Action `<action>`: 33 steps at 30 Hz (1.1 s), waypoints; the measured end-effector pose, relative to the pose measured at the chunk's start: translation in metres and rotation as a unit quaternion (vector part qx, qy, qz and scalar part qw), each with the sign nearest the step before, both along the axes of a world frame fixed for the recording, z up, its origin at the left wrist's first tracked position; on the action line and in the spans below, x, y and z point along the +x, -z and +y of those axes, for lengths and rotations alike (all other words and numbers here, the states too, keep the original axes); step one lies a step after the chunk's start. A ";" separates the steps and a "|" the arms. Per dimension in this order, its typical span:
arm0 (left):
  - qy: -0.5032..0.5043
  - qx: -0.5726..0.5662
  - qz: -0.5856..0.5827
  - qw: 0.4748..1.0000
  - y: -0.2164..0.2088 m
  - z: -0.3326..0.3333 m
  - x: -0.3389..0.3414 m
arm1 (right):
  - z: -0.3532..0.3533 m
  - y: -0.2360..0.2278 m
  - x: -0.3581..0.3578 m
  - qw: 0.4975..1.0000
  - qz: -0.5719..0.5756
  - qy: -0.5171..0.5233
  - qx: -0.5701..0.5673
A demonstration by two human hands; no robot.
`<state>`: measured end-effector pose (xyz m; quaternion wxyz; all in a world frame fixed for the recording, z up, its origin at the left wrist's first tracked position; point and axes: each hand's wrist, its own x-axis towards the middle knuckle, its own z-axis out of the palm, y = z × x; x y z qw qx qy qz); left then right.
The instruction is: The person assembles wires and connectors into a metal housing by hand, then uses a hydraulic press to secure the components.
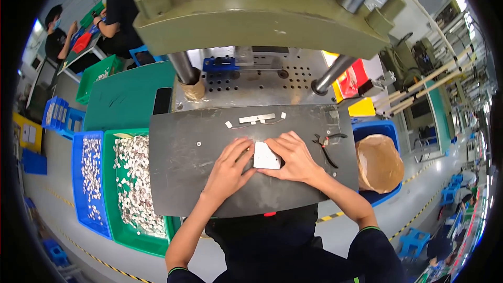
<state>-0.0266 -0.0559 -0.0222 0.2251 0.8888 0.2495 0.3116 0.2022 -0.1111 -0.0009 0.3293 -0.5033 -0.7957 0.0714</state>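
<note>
Both my hands rest on a dark grey work board (pixel 183 173) in front of a press machine. Between them lies a small white rectangular plastic part (pixel 266 156). My left hand (pixel 229 170) touches its left edge with the fingertips. My right hand (pixel 294 156) covers its right side and top, fingers curled over it. Farther up the board lie a white strip of moulded pieces (pixel 257 119) with thin wires and two small white bits (pixel 229 124) beside it. A pair of black pliers (pixel 326 142) lies just right of my right hand.
A green bin (pixel 137 191) and a blue bin (pixel 90 181) full of small white parts stand at my left. A blue bin holding a brown paper bag (pixel 378 163) stands at the right. The olive press (pixel 251 18) with steel columns rises behind. Two people sit at a far-left table.
</note>
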 end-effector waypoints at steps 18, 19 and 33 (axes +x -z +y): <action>-0.073 -0.040 -0.005 0.996 -0.005 0.001 0.015 | 0.016 0.004 0.111 0.942 0.045 0.320 -0.095; -0.081 -0.051 -0.007 0.995 -0.005 0.000 0.015 | 0.014 0.006 0.111 0.932 0.065 0.338 -0.116; -0.053 0.017 0.034 0.998 -0.015 0.012 0.012 | 0.002 0.022 0.040 0.996 0.089 -0.001 -0.017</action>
